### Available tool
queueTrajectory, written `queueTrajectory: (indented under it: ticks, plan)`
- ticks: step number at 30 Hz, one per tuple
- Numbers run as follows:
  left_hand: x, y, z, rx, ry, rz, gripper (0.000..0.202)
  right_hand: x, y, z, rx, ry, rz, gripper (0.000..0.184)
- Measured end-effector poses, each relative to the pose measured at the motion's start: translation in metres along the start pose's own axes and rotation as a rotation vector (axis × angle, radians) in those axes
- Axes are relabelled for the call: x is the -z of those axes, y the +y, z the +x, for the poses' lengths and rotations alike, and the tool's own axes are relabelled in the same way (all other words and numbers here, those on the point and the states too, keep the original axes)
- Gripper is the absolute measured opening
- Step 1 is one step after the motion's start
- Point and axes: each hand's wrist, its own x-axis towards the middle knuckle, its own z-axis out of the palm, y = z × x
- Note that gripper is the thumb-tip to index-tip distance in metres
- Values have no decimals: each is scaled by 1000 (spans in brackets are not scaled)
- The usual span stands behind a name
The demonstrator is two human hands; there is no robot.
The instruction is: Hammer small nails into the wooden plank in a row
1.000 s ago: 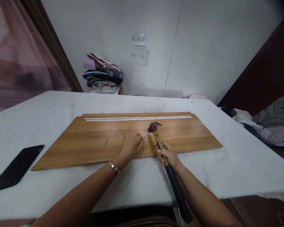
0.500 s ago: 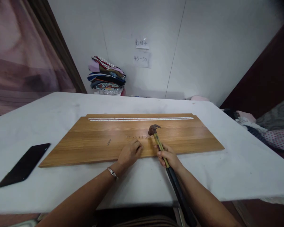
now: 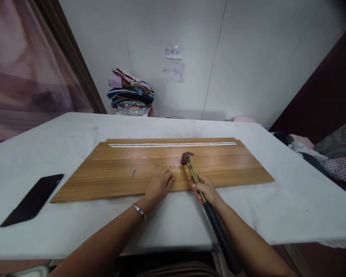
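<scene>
A long wooden board lies flat on a white table. My right hand is closed round the shaft of a hammer, whose rusty head rests at the right end of a short row of nails set in the board. My left hand lies on the board's near edge just below that row, fingers curled under; what they hold, if anything, is hidden. A single loose nail lies on the board further left. A white measuring strip runs along the board's far edge.
A black phone lies on the table at the left. A stack of folded cloth stands against the white wall behind the table. Two paper labels are stuck on the wall. Patterned fabric lies off the table's right side.
My left hand has drawn back from the nails toward the board's near edge, uncovering the row. The hammer has stayed with its head by the row's right end. The view shifted slightly.
</scene>
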Motion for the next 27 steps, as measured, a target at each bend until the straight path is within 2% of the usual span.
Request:
queueTrajectory:
  ticks: [6, 22, 27]
  plan:
    - [2, 2, 0, -4, -4, 15, 21, 0, -3, -1, 38, -16, -10, 31]
    - [4, 6, 1, -16, 9, 17, 19, 0, -2, 1, -13, 17, -11, 32]
    - [4, 6, 0, -20, -1, 3, 20, -2, -6, -1, 10, 10, 8, 31]
